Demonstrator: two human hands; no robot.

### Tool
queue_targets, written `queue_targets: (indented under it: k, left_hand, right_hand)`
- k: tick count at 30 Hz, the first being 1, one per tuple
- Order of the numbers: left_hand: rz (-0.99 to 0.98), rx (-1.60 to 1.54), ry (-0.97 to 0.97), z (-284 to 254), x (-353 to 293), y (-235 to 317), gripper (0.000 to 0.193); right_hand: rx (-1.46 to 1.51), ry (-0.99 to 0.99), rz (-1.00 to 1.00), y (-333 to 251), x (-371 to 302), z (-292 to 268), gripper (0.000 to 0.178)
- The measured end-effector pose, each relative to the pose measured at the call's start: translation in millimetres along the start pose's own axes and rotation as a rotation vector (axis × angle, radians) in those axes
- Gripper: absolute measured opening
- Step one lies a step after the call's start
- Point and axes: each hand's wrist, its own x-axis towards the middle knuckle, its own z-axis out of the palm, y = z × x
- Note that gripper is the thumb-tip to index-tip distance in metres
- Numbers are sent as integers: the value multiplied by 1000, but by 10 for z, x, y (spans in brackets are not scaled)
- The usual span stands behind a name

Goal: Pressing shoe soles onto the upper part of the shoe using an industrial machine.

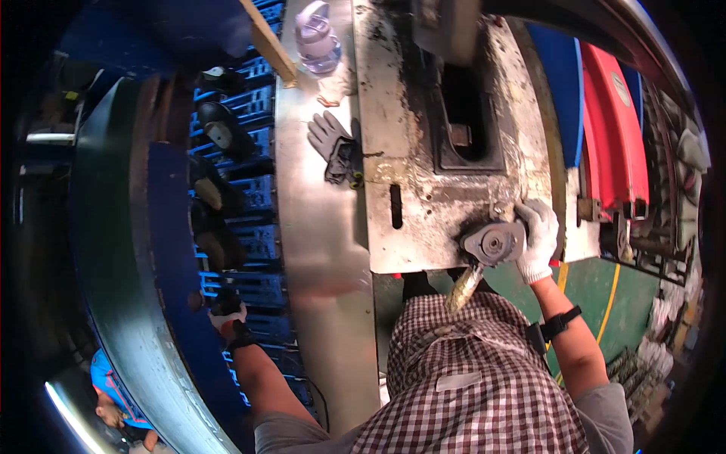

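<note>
Crates (249, 189) of blue plastic at the left hold dark round parts, and the left hand (227, 314) is clamped on one there. The gloved right hand (538, 238) grips a grey round metal casting (493, 244) at the near edge of the stained steel bench (423, 204).

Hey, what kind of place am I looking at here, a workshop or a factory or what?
Most likely a factory floor, at a metal press or stamping station. A worn steel machine bed with a rectangular slot, blue crates holding dark parts, and a green painted floor with yellow lines point that way. The right hand grips a round metal part.
</note>
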Motion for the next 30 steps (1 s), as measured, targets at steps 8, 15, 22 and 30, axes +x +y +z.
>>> queue_targets:
  k: [8, 15, 22, 30]
  left_hand:
    - [60, -94, -363, -627, -830, -480, 50]
    - [-353, 37, -767, -848, -2682, -1278, 87]
    - [-381, 396, -1281, 487, -3777, -2086, 92]
    - [731, 533, -1436, 1459, -4833, -2226, 79]
  right_hand:
    - [158, 2, 100, 68, 18, -12, 28]
    - [873, 47, 366, -705, 276, -566, 21]
    - [1271, -836, 23, -1448, 567, -474, 92]
    - [1189, -159, 314, -740, 1308, -147, 92]
